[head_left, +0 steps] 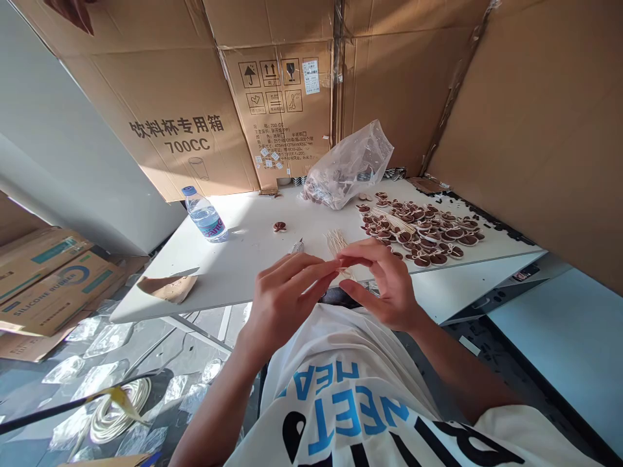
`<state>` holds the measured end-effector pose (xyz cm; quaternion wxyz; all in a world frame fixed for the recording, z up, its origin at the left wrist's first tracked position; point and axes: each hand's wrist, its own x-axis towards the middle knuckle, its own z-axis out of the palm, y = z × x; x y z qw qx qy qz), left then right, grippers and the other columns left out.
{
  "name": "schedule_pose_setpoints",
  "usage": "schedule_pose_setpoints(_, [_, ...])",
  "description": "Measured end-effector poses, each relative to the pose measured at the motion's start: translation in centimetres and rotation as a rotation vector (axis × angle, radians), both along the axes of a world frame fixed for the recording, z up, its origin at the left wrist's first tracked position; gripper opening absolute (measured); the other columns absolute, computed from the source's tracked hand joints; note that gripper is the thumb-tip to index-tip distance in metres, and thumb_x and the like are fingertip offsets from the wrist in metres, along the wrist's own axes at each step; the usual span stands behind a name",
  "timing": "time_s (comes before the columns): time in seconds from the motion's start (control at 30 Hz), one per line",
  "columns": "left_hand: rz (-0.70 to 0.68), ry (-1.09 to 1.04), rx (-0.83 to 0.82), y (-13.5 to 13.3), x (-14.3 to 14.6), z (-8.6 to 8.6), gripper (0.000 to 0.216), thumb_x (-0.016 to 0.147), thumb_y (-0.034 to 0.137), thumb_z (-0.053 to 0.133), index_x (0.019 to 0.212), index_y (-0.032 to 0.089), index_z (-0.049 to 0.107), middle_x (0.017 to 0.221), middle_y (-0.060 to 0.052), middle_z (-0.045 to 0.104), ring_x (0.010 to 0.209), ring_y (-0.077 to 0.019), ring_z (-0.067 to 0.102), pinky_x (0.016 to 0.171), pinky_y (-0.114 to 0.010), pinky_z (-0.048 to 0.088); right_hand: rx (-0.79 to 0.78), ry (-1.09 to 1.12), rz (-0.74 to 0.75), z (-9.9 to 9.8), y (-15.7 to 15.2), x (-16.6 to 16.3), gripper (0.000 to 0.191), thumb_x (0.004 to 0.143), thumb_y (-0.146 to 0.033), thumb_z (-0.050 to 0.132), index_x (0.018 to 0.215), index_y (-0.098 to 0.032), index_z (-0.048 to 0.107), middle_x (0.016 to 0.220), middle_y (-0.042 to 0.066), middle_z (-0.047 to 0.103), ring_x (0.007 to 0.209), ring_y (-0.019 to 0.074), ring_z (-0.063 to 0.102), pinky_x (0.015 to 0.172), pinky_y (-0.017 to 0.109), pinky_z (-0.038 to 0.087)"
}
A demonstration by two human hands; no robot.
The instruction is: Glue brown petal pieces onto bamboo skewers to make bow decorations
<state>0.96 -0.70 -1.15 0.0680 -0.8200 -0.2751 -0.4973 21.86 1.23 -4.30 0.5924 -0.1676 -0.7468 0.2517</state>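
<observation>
One white, flat-topped table (243, 266) carries the work. At far right, a heap of round brown pieces tied with pale cord (428, 227) sits apart, apparently to leave working room. At the near edge, the bare left hand (291, 285) and bare right hand (387, 282) meet, presumably for fine control: left fingertips pinched, right fingers curved close, their grip not determinable. Just beyond lies a loose cream-coloured cord bundle (335, 240), likely for reach. Between the fingertips: a thin pale strand (346, 273), partly hidden.
</observation>
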Motion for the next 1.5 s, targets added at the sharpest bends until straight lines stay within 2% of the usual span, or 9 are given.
schedule_pose_setpoints(0.07, [0.001,-0.025,-0.005,-0.05,0.10,-0.06,0.018,0.095,0.012,0.084,0.110,0.020,0.077,0.093,-0.003,0.083,0.079,-0.0137,0.076,0.072,-0.025,0.060,0.114,-0.053,-0.068,0.13,0.17,0.13,0.041,0.098,-0.015,0.080,0.135,-0.029,0.072,0.118,0.008,0.077,0.107,0.0246,0.075,0.092,0.041,0.065])
schedule_pose_setpoints(0.13, [0.024,-0.051,-0.007,-0.20,0.17,0.01,0.019,0.094,0.013,0.087,0.109,0.020,0.077,0.091,-0.001,0.083,0.078,-0.0135,0.077,0.073,-0.025,0.061,0.160,-0.063,-0.113,0.12,0.26,0.15,0.038,0.097,-0.012,0.080,0.130,-0.029,0.075,0.113,0.006,0.080,0.103,0.0238,0.077,0.089,0.040,0.065])
schedule_pose_setpoints(0.27, [0.010,-0.058,-0.066,-0.50,0.09,0.35,0.017,0.095,0.013,0.084,0.108,0.022,0.077,0.095,-0.001,0.084,0.082,-0.0153,0.079,0.075,-0.027,0.063,0.106,-0.030,-0.120,-0.11,0.21,0.09,0.032,0.100,-0.008,0.074,0.121,-0.031,0.078,0.105,0.004,0.082,0.096,0.0230,0.078,0.085,0.040,0.066])
schedule_pose_setpoints(0.43, [-0.035,-0.053,-0.170,-0.39,-0.02,0.47,0.015,0.101,0.011,0.073,0.107,0.023,0.078,0.099,-0.003,0.084,0.086,-0.0170,0.079,0.076,-0.030,0.063,0.032,-0.009,-0.120,-0.16,0.32,0.23,0.030,0.100,-0.009,0.073,0.119,-0.031,0.080,0.105,0.005,0.081,0.098,0.0241,0.078,0.086,0.042,0.066])
schedule_pose_setpoints(0.57, [-0.007,-0.017,-0.178,-0.26,0.08,0.39,0.012,0.102,0.012,0.071,0.105,0.022,0.076,0.096,-0.003,0.082,0.084,-0.0168,0.077,0.074,-0.030,0.061,0.087,-0.069,-0.129,0.05,0.56,0.42,0.031,0.098,-0.011,0.076,0.122,-0.031,0.079,0.107,0.004,0.082,0.096,0.0234,0.079,0.085,0.040,0.066])
schedule_pose_setpoints(0.77, [0.005,-0.009,-0.200,-0.42,0.14,0.45,0.010,0.102,0.014,0.072,0.106,0.022,0.075,0.095,-0.004,0.080,0.083,-0.0166,0.074,0.074,-0.030,0.060,0.136,-0.088,-0.163,0.03,0.81,0.56,0.026,0.097,-0.009,0.077,0.114,-0.029,0.081,0.101,0.004,0.083,0.090,0.0215,0.079,0.080,0.038,0.066])
schedule_pose_setpoints(1.0, [0.007,-0.009,-0.237,-0.42,-0.09,0.33,0.011,0.104,0.011,0.068,0.104,0.021,0.074,0.095,-0.004,0.079,0.084,-0.0163,0.072,0.076,-0.031,0.058,0.089,-0.081,-0.145,-0.11,0.87,0.55,0.017,0.097,-0.014,0.078,0.106,-0.028,0.081,0.095,0.003,0.085,0.084,0.0211,0.081,0.076,0.037,0.066])
schedule_pose_setpoints(1.5, [0.058,-0.017,-0.301,-0.69,-0.08,0.63,0.008,0.104,0.015,0.068,0.102,0.021,0.073,0.092,-0.002,0.077,0.082,-0.0158,0.070,0.077,-0.030,0.057,0.037,-0.047,-0.174,-0.38,0.95,0.39,0.016,0.098,-0.014,0.078,0.104,-0.028,0.082,0.093,0.002,0.083,0.084,0.0210,0.078,0.078,0.038,0.065])
